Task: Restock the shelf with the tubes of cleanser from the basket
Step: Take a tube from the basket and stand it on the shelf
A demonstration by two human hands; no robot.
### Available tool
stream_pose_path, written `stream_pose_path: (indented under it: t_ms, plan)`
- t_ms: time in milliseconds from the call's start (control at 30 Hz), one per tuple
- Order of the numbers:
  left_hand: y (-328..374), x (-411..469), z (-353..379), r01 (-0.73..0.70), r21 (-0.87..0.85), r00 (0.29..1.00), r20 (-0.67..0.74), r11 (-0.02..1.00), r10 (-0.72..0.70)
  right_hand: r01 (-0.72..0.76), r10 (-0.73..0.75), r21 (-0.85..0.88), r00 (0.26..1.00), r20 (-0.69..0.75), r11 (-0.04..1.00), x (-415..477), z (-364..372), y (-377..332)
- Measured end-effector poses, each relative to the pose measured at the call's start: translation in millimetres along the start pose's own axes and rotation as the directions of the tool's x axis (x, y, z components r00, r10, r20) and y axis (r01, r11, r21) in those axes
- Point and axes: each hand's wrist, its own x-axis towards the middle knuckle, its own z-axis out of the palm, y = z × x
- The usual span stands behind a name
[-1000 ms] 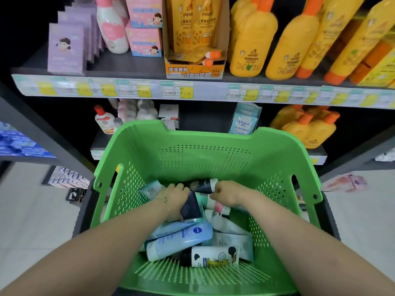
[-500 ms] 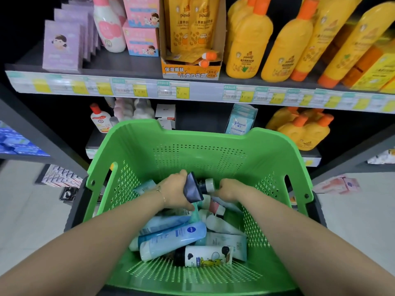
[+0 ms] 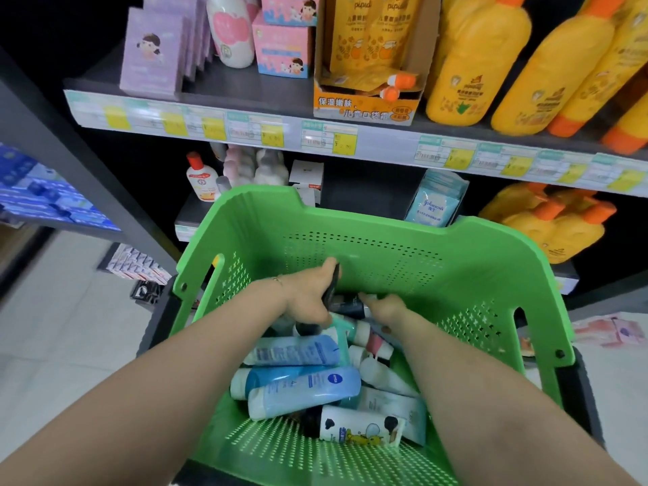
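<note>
A green perforated basket (image 3: 385,240) stands in front of me, holding several cleanser tubes. A light blue Nivea tube (image 3: 305,391) and a white tube with a cartoon print (image 3: 357,431) lie near the front. My left hand (image 3: 308,299) is shut on a dark tube (image 3: 330,285), held upright above the pile. My right hand (image 3: 384,306) is closed on another dark tube (image 3: 347,305) lying at the back of the pile. The grey shelf (image 3: 245,89) rises behind the basket.
The upper shelf carries purple boxes (image 3: 154,54), pink boxes (image 3: 284,47), an orange display carton (image 3: 368,107) and yellow bottles (image 3: 473,64). The lower shelf (image 3: 189,212) holds small bottles, a wipes pack (image 3: 434,205) and more yellow bottles (image 3: 561,229). White floor lies on both sides.
My left hand has lifted the dark tube out of the pile and tipped it upright. My right hand has stayed at the back of the pile. The view has shifted right and slightly up.
</note>
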Motion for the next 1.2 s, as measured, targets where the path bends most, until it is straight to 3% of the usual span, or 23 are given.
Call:
stream_pose_path:
  t_ms: [133,267,333,500,600,700,800,867,933,1067,1200]
  plan:
    - [-4.4,1.9,-2.0,0.020,-0.059,1.000,0.004,0.998,-0.020,-0.034,0.040,0.190,0.999,-0.028,0.981,15.2,5.8,6.9]
    - [-7.6,7.3,2.6,0.032,-0.145,0.992,-0.115,0.989,-0.049,-0.069,0.056,0.417,0.998,0.042,0.906,20.3,2.0,10.1]
    - [-9.5,9.6,3.3,0.040,-0.160,0.984,-0.167,0.986,-0.067,-0.064,0.042,0.435,0.997,0.060,0.898,-2.9,-3.1,-1.9]
    - [-13.3,10.4,-1.0,0.077,-0.242,0.970,-0.205,0.967,-0.129,-0.063,0.036,0.224,0.992,0.124,0.972,-15.0,-20.0,-2.1]
    - [-12.7,9.5,-1.8,0.093,-0.242,0.969,-0.200,0.966,-0.144,-0.059,0.049,0.025,0.957,0.286,0.998,-19.8,-41.0,-8.2]
    - [-14.7,10.5,-1.6,0.100,-0.233,0.970,-0.195,0.967,-0.147,-0.056,0.150,-0.211,0.874,0.462,0.976,-26.2,-62.0,-13.8]
    - [-16.4,11.9,-0.9,0.108,-0.217,0.965,-0.211,0.970,-0.154,0.083,0.310,-0.615,0.806,0.504,0.785,-29.4,-67.9,-10.4]
    - [-16.6,12.8,-0.3,0.112,-0.219,0.967,-0.203,0.969,-0.157,0.170,0.336,-0.757,0.820,0.464,0.631,-29.3,-61.1,-6.1]
    - [-17.1,14.3,0.2,0.116,-0.225,0.967,-0.198,0.967,-0.162,0.182,0.313,-0.775,0.840,0.442,0.605,-31.2,-51.3,-2.1]
    - [-18.0,12.7,-1.3,0.119,-0.198,0.958,-0.235,0.973,-0.165,0.198,0.085,-0.655,0.923,0.374,0.729,-36.1,-38.8,1.8]
    - [-19.3,11.5,-1.3,0.128,-0.219,0.945,-0.268,0.967,-0.186,0.247,-0.024,-0.546,0.924,0.383,0.800,-30.3,-38.5,2.1]
